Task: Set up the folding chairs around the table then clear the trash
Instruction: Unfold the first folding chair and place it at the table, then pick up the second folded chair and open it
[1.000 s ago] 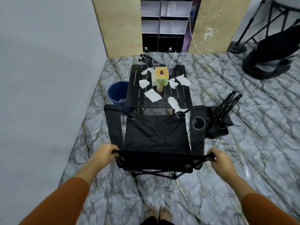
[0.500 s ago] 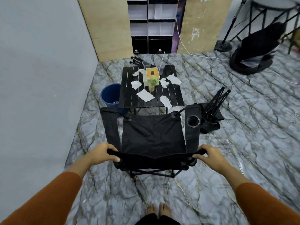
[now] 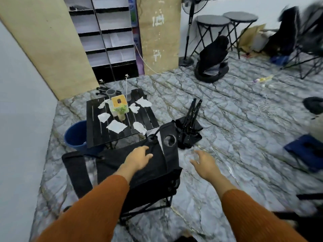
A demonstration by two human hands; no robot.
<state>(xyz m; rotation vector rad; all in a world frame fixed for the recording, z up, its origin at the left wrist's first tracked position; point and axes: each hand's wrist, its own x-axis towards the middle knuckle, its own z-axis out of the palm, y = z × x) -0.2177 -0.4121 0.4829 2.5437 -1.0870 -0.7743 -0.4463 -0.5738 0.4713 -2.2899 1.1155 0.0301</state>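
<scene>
Head view: left hand (image 3: 138,158) and right hand (image 3: 203,163) are hovering spread, empty (unfolded chair (image 3: 153,173) unheld), risking knocking it into centre-left table (image 3: 97,131).

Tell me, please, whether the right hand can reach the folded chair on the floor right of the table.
Probably yes: the right hand is open and empty, and only bare floor lies between it and the folded chair, though bending down seems needed.

Dim, even light — motion blur, perhaps worst at right; edges bowed.
</scene>
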